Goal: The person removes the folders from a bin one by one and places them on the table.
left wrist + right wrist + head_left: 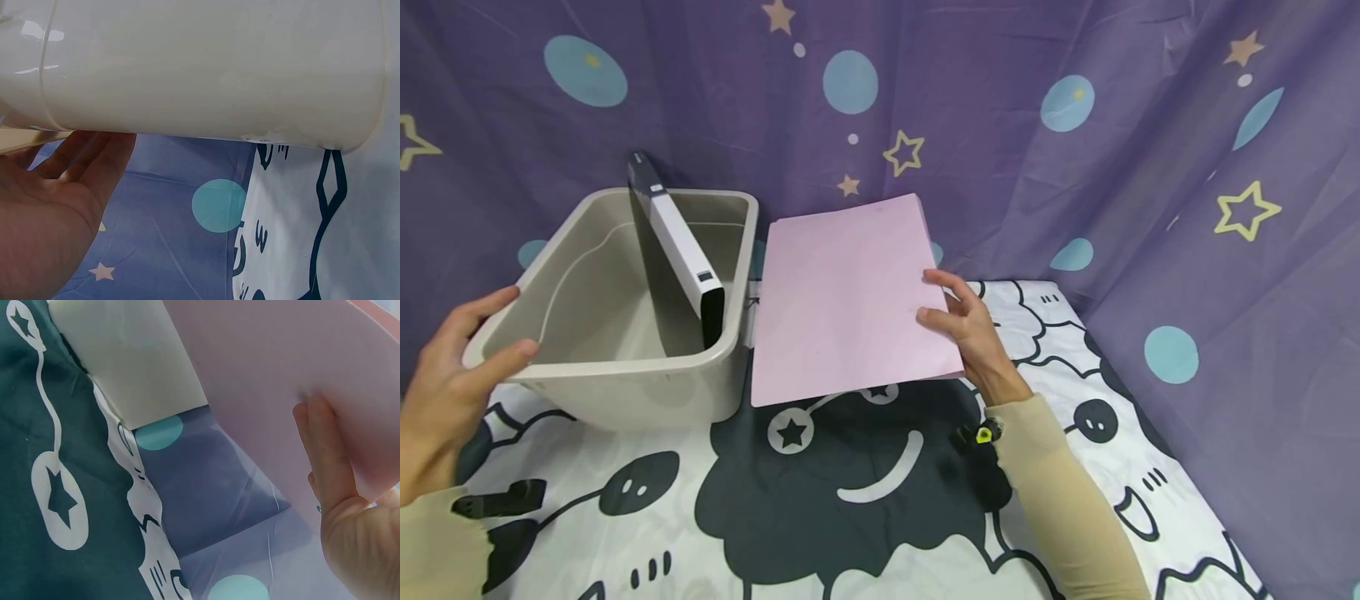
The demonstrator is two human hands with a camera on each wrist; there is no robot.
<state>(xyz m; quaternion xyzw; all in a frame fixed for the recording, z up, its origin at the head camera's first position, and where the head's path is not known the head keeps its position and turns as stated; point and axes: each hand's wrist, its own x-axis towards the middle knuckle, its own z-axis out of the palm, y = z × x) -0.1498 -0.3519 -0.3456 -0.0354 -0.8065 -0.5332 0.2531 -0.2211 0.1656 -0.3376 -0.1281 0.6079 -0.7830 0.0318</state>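
Note:
My left hand (456, 387) grips the left end of a beige plastic bin (741, 367), thumb over the rim. In the left wrist view the fingers of that hand (56, 200) lie against the bin's outer side (219, 75). My right hand (973, 337) holds a pink folder (850, 300) by its right edge, thumb on the front face. The folder is raised at a tilt just right of the bin. From the right wrist, straight fingers (331, 450) support the folder's other face (262, 375).
A slim black binder-like thing with a white spine (681, 242) leans inside the bin, its far end above the rim. Behind hangs a purple curtain (970, 108) with stars and dots. A sheep-patterned cloth (865, 533) covers the surface below.

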